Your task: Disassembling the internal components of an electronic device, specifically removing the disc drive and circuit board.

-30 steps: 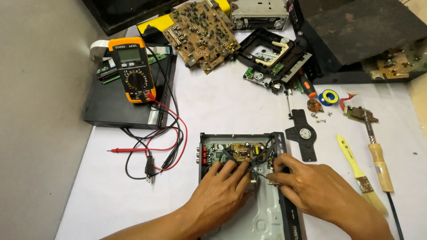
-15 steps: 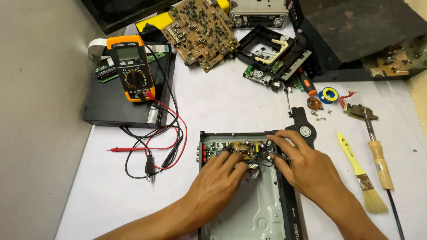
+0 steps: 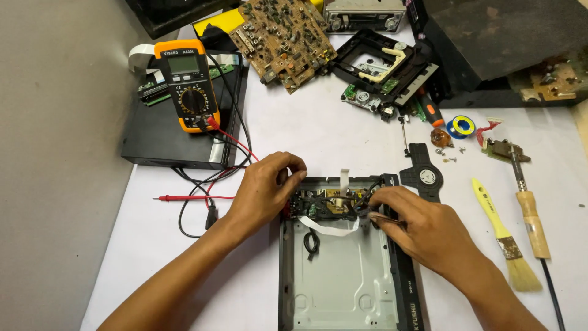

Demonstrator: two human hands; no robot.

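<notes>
I see the small brown circuit board with dark wires [image 3: 334, 203] sitting at the far end of the open black-framed metal chassis [image 3: 343, 282], right between the two hands. The left hand [image 3: 264, 190] curls around the board's left edge at the chassis corner, fingers bent and closed on it. The right hand [image 3: 422, 227] rests on the chassis's right rail, its fingertips pinched together at the board's right edge; I cannot tell exactly what they grip among the wires. A white flat ribbon cable [image 3: 331, 228] loops just below the board, near both hands' fingertips, over the bare grey metal floor of the chassis.

Left of the left hand, a red test probe [image 3: 193, 198] lies on the white table cover [image 3: 306, 132], its leads running up to an orange digital multimeter [image 3: 187, 86] propped on a flat black box [image 3: 177, 138] farther away. Just beyond the right hand lies a black round-centred plastic bracket [image 3: 424, 175]. Right of the right hand lie a yellow-handled paintbrush [image 3: 503, 240] and a wooden-handled soldering iron [image 3: 530, 211]. Well beyond both hands sit a large brown component-covered circuit board [image 3: 283, 40] and a black disc drive mechanism [image 3: 386, 70]
</notes>
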